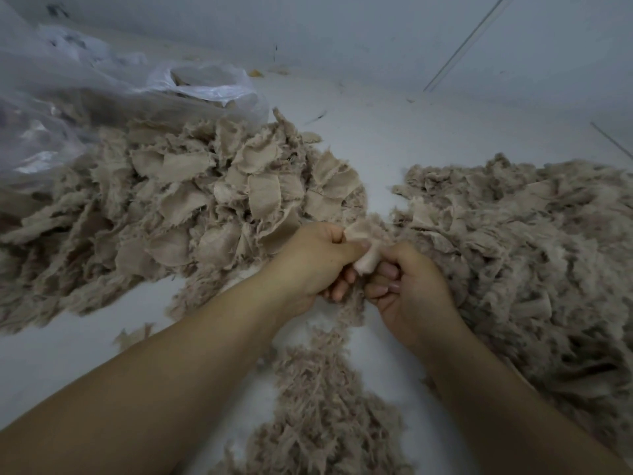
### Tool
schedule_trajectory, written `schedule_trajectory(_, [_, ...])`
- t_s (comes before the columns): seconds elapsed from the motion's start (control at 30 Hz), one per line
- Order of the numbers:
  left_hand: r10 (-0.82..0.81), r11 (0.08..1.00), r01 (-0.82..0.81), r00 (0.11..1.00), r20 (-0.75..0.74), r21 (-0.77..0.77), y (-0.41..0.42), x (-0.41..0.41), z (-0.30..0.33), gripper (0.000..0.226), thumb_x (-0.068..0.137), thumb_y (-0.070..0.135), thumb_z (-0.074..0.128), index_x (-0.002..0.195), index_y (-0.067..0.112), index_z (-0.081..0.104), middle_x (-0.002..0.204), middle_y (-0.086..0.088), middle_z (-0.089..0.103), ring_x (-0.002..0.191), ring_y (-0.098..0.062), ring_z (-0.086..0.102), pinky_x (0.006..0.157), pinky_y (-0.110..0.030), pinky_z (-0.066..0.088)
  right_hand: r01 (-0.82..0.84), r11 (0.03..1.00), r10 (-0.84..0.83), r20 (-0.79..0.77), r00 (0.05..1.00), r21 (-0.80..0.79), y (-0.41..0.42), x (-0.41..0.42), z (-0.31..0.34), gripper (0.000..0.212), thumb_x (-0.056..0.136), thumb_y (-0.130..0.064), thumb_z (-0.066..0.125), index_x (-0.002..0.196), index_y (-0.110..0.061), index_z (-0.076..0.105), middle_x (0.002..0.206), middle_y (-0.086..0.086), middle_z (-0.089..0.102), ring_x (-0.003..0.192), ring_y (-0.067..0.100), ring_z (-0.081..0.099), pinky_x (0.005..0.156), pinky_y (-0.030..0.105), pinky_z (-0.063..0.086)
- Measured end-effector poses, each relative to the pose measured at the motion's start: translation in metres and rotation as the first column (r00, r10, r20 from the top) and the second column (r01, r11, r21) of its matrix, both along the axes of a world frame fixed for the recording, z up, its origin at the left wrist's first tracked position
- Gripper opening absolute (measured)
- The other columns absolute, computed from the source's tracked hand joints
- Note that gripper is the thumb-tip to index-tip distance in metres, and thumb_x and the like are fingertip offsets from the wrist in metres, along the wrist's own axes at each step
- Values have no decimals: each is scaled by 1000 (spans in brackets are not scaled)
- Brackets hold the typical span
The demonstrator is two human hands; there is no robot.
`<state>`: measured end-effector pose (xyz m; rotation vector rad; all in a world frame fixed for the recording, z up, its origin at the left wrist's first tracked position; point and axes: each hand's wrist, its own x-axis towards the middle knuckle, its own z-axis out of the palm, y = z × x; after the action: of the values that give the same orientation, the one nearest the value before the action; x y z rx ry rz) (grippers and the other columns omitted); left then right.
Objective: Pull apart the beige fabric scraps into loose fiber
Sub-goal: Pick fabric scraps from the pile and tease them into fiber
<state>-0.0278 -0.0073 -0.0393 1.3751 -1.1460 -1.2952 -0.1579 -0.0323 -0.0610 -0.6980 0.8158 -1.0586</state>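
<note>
Right now I am holding one beige scrap (364,250) between both hands, low in the middle of the white counter (394,138). My left hand (318,265) is curled tight round the upper end of it, and my right hand (407,286) is pinching the lower end between thumb and curled fingers, so both grips are narrow and closed on the same piece. To my left the heap of whole scraps (191,200) is lying still unworked, spilling from beside a clear plastic bag (205,87); to my right the loosened pile (513,241) is spreading wide, and a trail of fluff (318,399) is running down between my forearms. To do this well, I judge I should be keeping my pinches close together, just either side of a frayed edge, and drawing the hands apart along the weave rather than yanking, so threads slide free instead of snapping into clumps. Turning the scrap and working each edge in turn should be leaving fiber, not small shreds.
</note>
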Motion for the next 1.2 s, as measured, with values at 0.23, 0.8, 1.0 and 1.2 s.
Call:
schedule_trajectory(0.23, [54, 997, -61, 989, -139, -43, -1, 8, -6, 37, 97, 13, 56, 60, 10, 53, 47, -8, 52, 29, -18, 36, 38, -25, 22, -31, 996, 23, -102, 994, -81, 1, 2, -2, 27, 102, -20, 49, 96, 2, 64, 65, 6, 62, 45, 7, 47, 38, 15, 31])
schedule_trajectory(0.8, [51, 968, 167, 593, 804, -185, -3, 8, -26, 14, 88, 28, 66, 77, 19, 64, 69, 6, 60, 63, -11, 58, 56, -33, 50, 64, 998, -65, -117, 991, -17, -3, 2, -7, 36, 104, -21, 47, 73, -4, 56, 45, -7, 33, 38, 4, 30, 37, 17, 31])
schedule_trajectory(1.0, [247, 921, -213, 967, 65, -327, 1, 8, -23, 17, 96, 5, 57, 82, 13, 57, 51, -3, 58, 43, -21, 58, 41, -25, 46, -16, 1000, 14, -119, 993, -19, -3, 3, -1, 14, 100, -11, 52, 94, -4, 62, 43, -11, 48, 35, 1, 39, 36, 16, 32])
schedule_trajectory(1.2, [170, 905, -221, 971, -167, -365, 1, 5, -20, 23, 88, -17, 54, 82, 5, 55, 73, -19, 66, 63, -23, 66, 61, -29, 55, -26, 999, 28, -65, 997, 38, -1, 4, 5, 34, 102, -17, 48, 70, -11, 57, 42, -7, 39, 33, 1, 31, 36, 14, 28])
